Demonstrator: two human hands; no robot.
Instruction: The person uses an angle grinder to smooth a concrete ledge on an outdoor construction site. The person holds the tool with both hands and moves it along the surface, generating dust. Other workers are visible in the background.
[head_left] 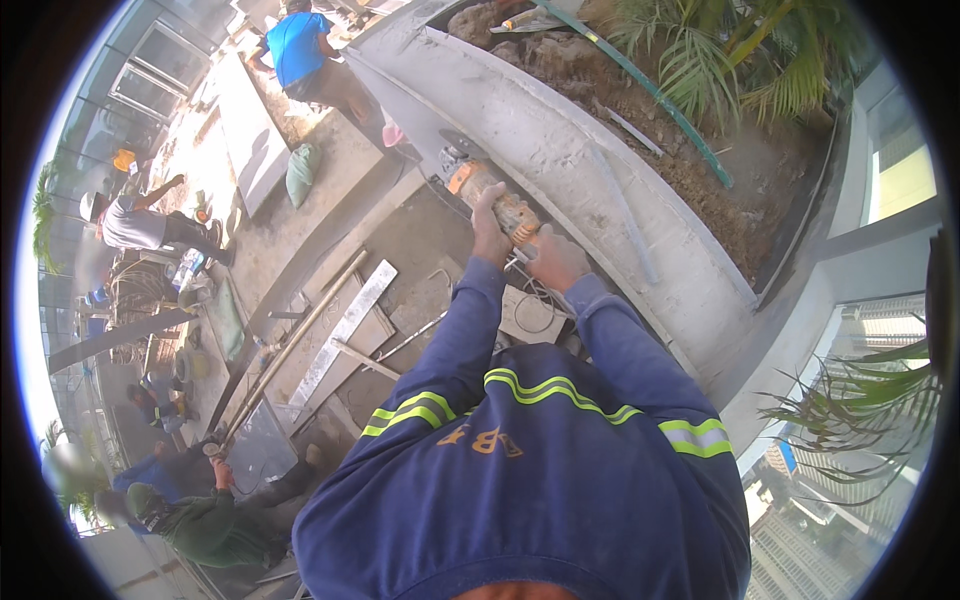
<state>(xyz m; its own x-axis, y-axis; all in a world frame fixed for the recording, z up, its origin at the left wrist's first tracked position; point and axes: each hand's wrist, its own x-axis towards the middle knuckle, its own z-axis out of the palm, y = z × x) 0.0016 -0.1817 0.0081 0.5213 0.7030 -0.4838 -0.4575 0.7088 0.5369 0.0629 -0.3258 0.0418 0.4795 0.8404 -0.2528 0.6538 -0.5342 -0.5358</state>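
Two-handed hold on a grinder at the wall

Grinder: orange and grey, dusty, held out in front of the person, its head toward the inner face of the pale wall. The guard sits just beside that face; whether the disc touches it cannot be told, nor whether it is spinning.

Left hand: on the side of the body just behind the head, thumb lying along the casing; fingers curled round it, the undersides hidden. Right hand: closed about the rear end, fingers folded in. Trigger not visible, so finger position on it cannot be told. Both hands bare and dusty.

Handling (judged): stiff, hard casing; fairly heavy, with weight likely biased to the head, so one hand alone would let the nose dip. Dust may make the shell slick. The disc is probably the fragile part, prone to chipping if twisted sideways. Best holds: the body behind the head for steering, the rear grip for control; fingers well clear of guard and disc.

Nearby: a long white strip lies to the left, a planting bed beyond the wall.
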